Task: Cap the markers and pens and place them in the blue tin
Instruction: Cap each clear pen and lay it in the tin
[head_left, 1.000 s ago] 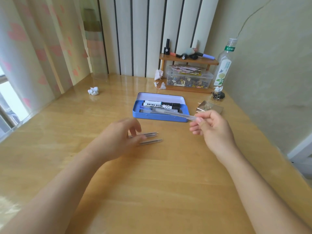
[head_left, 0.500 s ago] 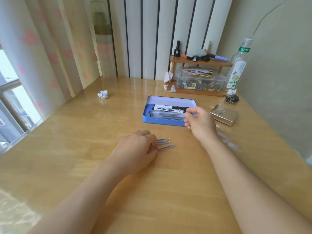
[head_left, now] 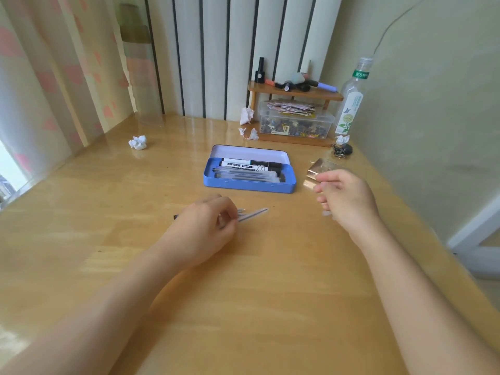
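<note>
The open blue tin [head_left: 230,183] lies mid-table and holds two black-and-white markers [head_left: 250,165] and several clear capped pens [head_left: 246,175]. In front of it my left hand [head_left: 205,226] rests on the table, fingers curled over two loose pens [head_left: 253,213] whose tips stick out to the right; a dark pen end shows at the hand's left. Whether the pens are gripped or only touched I cannot tell. My right hand [head_left: 346,197] hovers to the right of the tin, fingers loosely apart and holding nothing.
A metallic tin lid [head_left: 315,169] lies just behind my right hand. At the back stand a small wooden shelf [head_left: 295,93], a clear box of clutter [head_left: 296,121] and a plastic bottle [head_left: 351,101]. Crumpled paper [head_left: 138,142] lies at the left.
My right hand carried a clear pen to the tin, laid it inside and has drawn back to the right, empty. My left hand has closed down over the two loose pens.
</note>
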